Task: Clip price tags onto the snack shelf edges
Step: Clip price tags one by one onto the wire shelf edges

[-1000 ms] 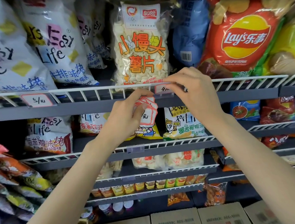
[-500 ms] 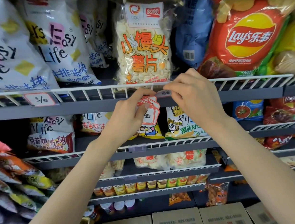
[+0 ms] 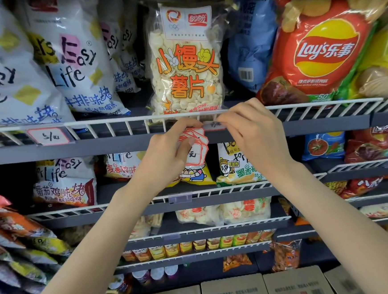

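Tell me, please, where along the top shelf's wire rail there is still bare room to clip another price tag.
The top rail is bare between the clipped 5-yuan tag and the left hand, and again from the right hand rightward under the red chip bag. It is crowded at the middle, where both hands meet at the tag being clipped.

At the grey shelf's white wire edge [image 3: 117, 127], the right hand [image 3: 252, 137] pinches a clear-sleeved price tag [image 3: 213, 125]; the left hand [image 3: 166, 158] holds a stack of red-bordered paper tags [image 3: 194, 146].
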